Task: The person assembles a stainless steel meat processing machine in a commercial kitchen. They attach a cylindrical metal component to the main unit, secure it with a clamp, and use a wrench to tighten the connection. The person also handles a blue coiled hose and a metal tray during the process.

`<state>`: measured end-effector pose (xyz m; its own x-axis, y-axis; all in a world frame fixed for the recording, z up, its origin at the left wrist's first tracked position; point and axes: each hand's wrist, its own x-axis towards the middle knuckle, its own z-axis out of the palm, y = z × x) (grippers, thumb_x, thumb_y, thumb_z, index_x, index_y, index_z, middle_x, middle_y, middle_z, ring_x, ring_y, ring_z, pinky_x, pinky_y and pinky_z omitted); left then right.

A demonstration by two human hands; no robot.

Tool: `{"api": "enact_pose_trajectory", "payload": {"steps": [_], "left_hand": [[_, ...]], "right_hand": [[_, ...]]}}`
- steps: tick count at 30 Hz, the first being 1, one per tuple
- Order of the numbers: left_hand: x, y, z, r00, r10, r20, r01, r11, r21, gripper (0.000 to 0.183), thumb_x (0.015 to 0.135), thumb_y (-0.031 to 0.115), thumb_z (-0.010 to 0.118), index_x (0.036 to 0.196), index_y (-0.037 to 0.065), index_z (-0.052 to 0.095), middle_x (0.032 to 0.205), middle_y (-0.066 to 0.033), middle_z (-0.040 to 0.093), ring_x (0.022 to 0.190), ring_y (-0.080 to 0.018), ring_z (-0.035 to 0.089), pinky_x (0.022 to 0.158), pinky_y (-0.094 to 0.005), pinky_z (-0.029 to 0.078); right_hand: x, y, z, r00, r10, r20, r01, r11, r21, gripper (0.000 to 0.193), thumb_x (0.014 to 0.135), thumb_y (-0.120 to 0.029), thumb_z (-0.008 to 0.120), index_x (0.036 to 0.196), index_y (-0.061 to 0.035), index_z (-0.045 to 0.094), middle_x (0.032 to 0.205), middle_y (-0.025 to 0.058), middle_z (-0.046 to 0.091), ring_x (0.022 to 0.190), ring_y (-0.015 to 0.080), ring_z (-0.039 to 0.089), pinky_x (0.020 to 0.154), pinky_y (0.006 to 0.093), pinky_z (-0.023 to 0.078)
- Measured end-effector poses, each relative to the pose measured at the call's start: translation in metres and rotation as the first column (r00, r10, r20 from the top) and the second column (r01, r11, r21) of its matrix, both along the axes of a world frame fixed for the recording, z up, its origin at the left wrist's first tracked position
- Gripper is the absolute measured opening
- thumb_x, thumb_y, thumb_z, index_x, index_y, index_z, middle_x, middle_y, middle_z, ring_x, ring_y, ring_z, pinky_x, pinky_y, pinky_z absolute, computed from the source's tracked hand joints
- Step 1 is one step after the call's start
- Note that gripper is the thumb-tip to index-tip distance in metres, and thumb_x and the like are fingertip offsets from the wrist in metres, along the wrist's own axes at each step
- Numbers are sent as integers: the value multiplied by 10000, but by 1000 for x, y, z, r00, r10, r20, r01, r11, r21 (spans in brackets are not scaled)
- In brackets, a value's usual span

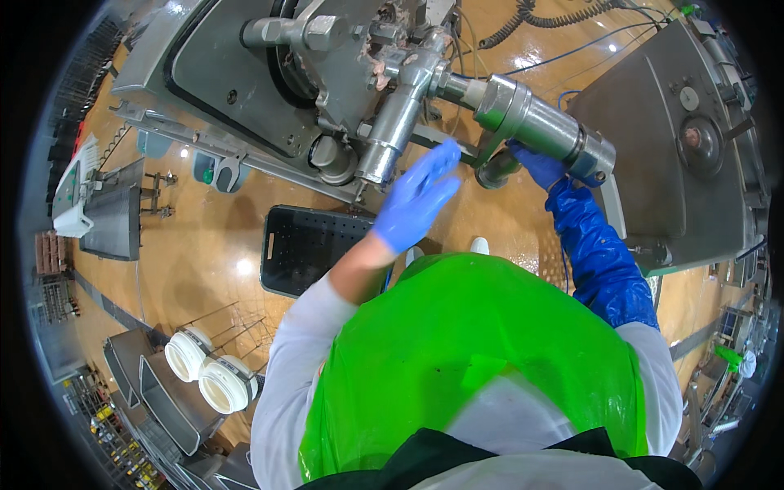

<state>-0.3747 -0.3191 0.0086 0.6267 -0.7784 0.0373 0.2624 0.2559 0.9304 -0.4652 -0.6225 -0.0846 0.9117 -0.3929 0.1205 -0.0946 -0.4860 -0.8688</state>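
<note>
My left hand [418,196], in a blue glove, is raised in front of the machine with its fingers stretched out and nothing in it. Just beyond it, a shiny metal tube [388,145] slants down from a metal pipe fitting [426,69], and pinkish residue clings around that joint. My right hand [539,167], gloved in blue under a long blue sleeve cover [594,245], is at the underside of a thick steel cylinder [539,122] extending right from the fitting. The cylinder hides most of its fingers, so its grip is unclear. A short round metal end [495,173] shows beside it.
A large steel machine [220,90] stands ahead at left, a steel cabinet [653,139] at right. On the tan floor sits a black perforated crate [306,249]. White round tubs [224,385] and grey bins [175,400] stand lower left. Cables and a coiled hose [563,18] run behind.
</note>
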Motion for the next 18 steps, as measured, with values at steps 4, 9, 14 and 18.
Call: {"api": "enact_pose_trajectory", "payload": {"steps": [4,9,14,18], "left_hand": [[7,-92,-13,953,288,-95,-295,953,-67,543,921,112,605,1406,-8,394,1397,-126,475,1247,-234,499,1081,-370,368],[50,-128,-26,916,-37,-399,-55,974,-218,424,882,141,650,1266,48,500,1190,-79,579,1098,-204,573,979,-358,456],[49,-121,-7,950,229,-211,-171,949,263,468,900,423,628,1202,76,545,963,-56,618,781,-139,583,706,-297,491],[48,-91,-7,849,375,-371,-199,879,433,481,933,492,553,1183,81,563,901,-34,613,701,-118,545,682,-305,494]], "right_hand": [[-2,-13,-21,995,72,65,-81,986,147,288,858,-183,698,1123,-81,649,1058,83,683,980,201,645,876,352,517],[0,-18,2,979,195,-57,-196,980,-19,411,827,-301,734,1178,-116,625,1140,90,656,1067,204,613,902,352,508],[-2,-20,9,955,290,57,-295,929,222,560,821,-295,755,1310,-153,522,1236,94,587,1180,204,547,1002,354,452],[3,-28,-16,908,348,232,-391,903,175,595,808,-276,779,1322,-124,523,1266,81,588,1150,213,562,994,372,461]]}}
